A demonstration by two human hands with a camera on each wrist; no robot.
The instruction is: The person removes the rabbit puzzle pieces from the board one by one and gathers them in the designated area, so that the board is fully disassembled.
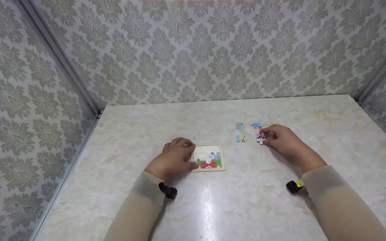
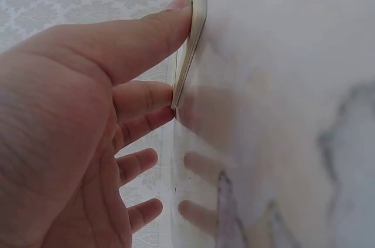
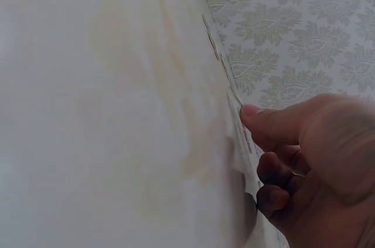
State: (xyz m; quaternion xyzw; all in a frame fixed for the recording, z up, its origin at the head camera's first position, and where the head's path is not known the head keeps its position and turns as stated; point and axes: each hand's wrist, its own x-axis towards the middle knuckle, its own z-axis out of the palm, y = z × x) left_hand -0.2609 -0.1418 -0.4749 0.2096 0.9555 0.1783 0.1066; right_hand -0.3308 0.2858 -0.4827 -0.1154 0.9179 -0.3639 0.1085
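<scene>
Shallow puzzle tray [image 1: 222, 161] flat on the pale surface [image 1: 129, 140], partly filled, red and green pieces along its near side. Left hand [image 1: 174, 157] grips the tray's left side, thumb near the closer corner, fingers at the farther one. Right hand [image 1: 288, 142] pinches a small red-and-white puzzle piece [image 1: 260, 138] between thumb and fingertip, right of the tray; whether it is fully off the surface, cannot tell. Loose pieces [image 1: 239, 126] lie just beyond and beside it. Piece looks thin, light and stiff, probably smooth; knobs may chip if forced, so best held by opposite edges. Tray likely light, apt to slide; steady by its rim. No brand, label or writing readable.
</scene>
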